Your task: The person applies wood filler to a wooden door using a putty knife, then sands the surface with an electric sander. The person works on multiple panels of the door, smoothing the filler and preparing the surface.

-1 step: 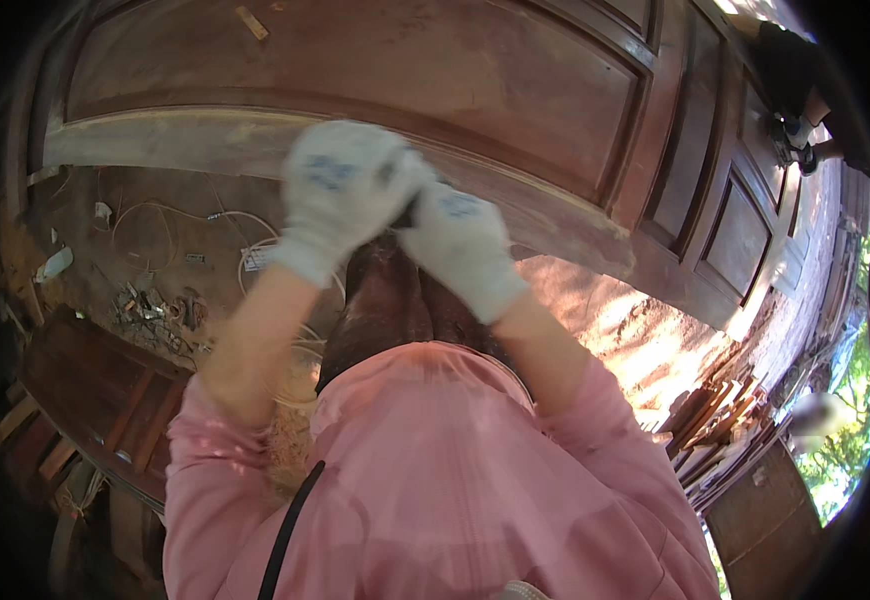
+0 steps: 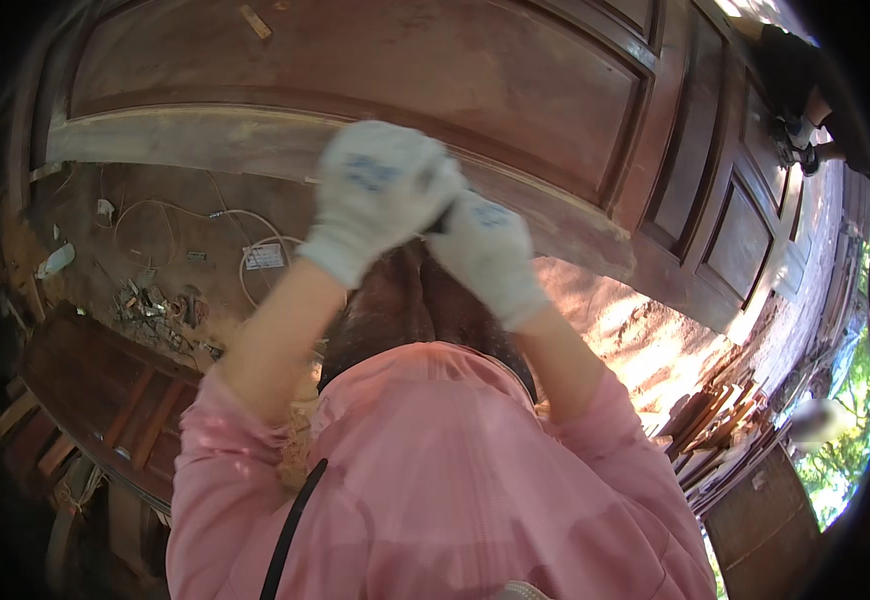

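Observation:
My left hand (image 2: pixel 380 195), in a white knit glove with blue print, is closed at the near edge of a large brown panelled wooden door (image 2: pixel 355 60). Against it, my right hand (image 2: pixel 485 240), gloved alike, is closed too. Between the two shows a small dark object (image 2: pixel 442 217), mostly covered by the fingers, so its kind cannot be made out. Both hands are over the door's near rail (image 2: pixel 205 140), which looks paler and dusty beside the darker panels.
A small wood strip (image 2: pixel 255 22) lies on the door. Looped hose (image 2: pixel 170 205) and scraps (image 2: pixel 160 305) litter the ground at left, near another wooden panel (image 2: pixel 105 400). Wood strips (image 2: pixel 715 420) are stacked at right. Another person's hand (image 2: pixel 805 135) is at the far right.
Both my hands have shifted a little to the right together along the door's near edge, still closed around the dark object.

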Available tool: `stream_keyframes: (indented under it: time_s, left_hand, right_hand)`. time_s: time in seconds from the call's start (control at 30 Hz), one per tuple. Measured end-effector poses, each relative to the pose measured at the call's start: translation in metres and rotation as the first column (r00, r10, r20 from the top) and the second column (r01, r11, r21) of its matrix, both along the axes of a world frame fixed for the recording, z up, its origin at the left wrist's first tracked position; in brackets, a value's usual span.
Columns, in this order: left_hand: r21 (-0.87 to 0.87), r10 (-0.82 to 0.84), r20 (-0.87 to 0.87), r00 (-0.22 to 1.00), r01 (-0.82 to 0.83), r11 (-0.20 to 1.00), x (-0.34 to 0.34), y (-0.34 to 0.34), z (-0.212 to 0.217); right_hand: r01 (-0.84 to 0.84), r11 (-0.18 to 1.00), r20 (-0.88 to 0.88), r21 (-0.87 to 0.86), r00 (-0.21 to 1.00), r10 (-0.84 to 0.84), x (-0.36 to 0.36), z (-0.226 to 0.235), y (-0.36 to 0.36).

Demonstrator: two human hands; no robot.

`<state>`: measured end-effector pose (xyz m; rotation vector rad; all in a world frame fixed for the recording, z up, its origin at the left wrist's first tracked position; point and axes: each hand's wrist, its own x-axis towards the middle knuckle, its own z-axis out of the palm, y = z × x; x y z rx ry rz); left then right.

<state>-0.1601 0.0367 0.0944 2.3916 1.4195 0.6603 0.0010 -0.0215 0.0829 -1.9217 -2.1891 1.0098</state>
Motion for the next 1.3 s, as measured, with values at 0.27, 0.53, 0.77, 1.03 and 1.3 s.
stream_keyframes:
  time_s: [0.27, 0.53, 0.77, 1.03, 1.3]
  left_hand:
    - [0.021, -0.357, 0.177, 0.917, 0.359, 0.933, 0.198, -0.042, -0.01]
    - [-0.103, -0.354, 0.036, 0.935, 0.356, 0.929, 0.153, -0.023, 0.0]
    - [0.065, 0.025, 0.048, 0.999, -0.028, 0.997, -0.028, 0.019, -0.008]
    - [0.086, 0.193, -0.093, 0.977, -0.185, 0.979, -0.19, 0.055, -0.022]
    - [0.147, 0.023, -0.064, 0.998, -0.014, 0.989, -0.041, 0.04, -0.014]
  right_hand:
    - [0.128, 0.991, 0.332, -0.036, 0.937, -0.109, 0.183, -0.002, -0.093]
    - [0.111, 0.991, 0.263, -0.079, 0.961, -0.087, 0.144, -0.004, -0.06]
    - [-0.03, 1.0, 0.0, -0.001, 1.0, 0.03, -0.026, 0.003, 0.032]
    - [-0.136, 0.986, -0.18, 0.094, 0.972, 0.151, -0.168, -0.013, 0.089]
    - [-0.019, 0.997, -0.126, 0.08, 0.992, 0.029, -0.034, -0.012, 0.041]
